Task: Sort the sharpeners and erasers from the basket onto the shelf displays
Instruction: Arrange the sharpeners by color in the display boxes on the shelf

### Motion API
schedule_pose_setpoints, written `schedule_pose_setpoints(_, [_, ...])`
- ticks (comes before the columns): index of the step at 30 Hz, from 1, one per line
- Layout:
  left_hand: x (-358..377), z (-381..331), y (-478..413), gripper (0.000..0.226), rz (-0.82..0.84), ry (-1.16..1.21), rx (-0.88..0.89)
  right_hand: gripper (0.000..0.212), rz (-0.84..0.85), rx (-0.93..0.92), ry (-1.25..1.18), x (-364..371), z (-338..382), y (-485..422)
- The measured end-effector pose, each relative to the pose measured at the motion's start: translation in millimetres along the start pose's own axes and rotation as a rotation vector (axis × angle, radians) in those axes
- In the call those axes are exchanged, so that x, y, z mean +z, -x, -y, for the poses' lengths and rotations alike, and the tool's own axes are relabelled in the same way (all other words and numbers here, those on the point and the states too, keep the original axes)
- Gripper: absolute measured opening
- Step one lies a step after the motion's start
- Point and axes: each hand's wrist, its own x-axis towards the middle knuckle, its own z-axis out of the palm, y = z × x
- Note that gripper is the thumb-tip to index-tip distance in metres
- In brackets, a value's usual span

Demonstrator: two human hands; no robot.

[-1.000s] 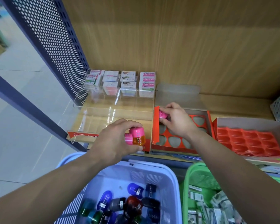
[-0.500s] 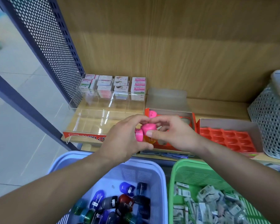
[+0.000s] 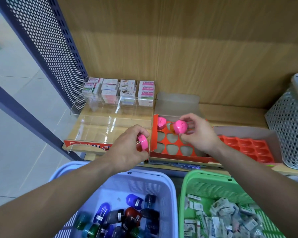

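**Over the wooden shelf [image 3: 230, 112]: two slips waiting**

Above the orange cardboard cut-out tray [image 3: 155, 129], the right hand [image 3: 199, 134] pinches a pink-capped, orange-bodied plastic sharpener [image 3: 179, 127] in its fingers, near another pink sharpener [image 3: 161, 122] seated in the back-left slot. Lowered askew, it could jam on a cut-out's rim or nudge that neighbour loose. The left hand's [image 3: 127, 152] fingers curl round a second pink sharpener [image 3: 142, 142] by the tray's left wall — a slackened grip would likely drop it into the lavender plastic basket [image 3: 169, 186] below.

A blue perforated panel [image 3: 55, 54] stands between tiled floor [image 3: 22, 107] and wooden back wall [image 3: 179, 48]
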Motion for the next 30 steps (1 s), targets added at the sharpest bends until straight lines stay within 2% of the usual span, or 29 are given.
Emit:
schedule_pose_setpoints(5, [1.8,4.3,-2.4,0.048,0.055,0.003,0.006,0.05,-0.13,-0.019,0.108,16.6,-18.3,-23.1])
schedule_pose_setpoints(10, [3.6,9.0,-1.7,0.066,0.05,0.039,-0.052,0.055,-0.058,-0.014,0.272,28.9,-27.2,-30.0])
schedule_pose_setpoints(14, [2.3,5.9,-1.7,0.062,0.03,0.135,-0.085,0.044,-0.048,-0.037,0.395,28.9,-24.4,-34.2])
schedule_pose_setpoints(19, [-2.2,-2.4,2.4,0.06,-0.003,0.157,-0.042,0.05,0.037,0.01,0.542,24.2,-4.9,-28.0])
schedule_pose_setpoints(21, [-3.4,-7.5,5.4,0.059,-0.02,0.174,-0.022,0.04,0.06,-0.06,0.487,18.4,12.5,-18.2])
schedule_pose_setpoints(23, [-3.4,-14.2,8.5,0.059,-0.029,0.194,0.001,0.023,0.161,-0.093,0.302,10.1,36.7,-2.2])
schedule_pose_setpoints(25, [-1.8,-21.8,11.3,0.061,-0.023,0.216,0.038,0.02,0.313,0.012,0.026,0.8,63.4,19.1])
schedule_pose_setpoints(27, [1.6,-31.1,14.0,0.065,-0.012,0.206,0.086,0.02,0.408,0.125,-0.138,-5.7,81.3,37.3])
schedule_pose_setpoints(30, [9.2,-45.4,19.0,0.071,-0.009,0.2,0.121,0.021,0.39,0.197,-0.309,-9.7,87.0,50.6])
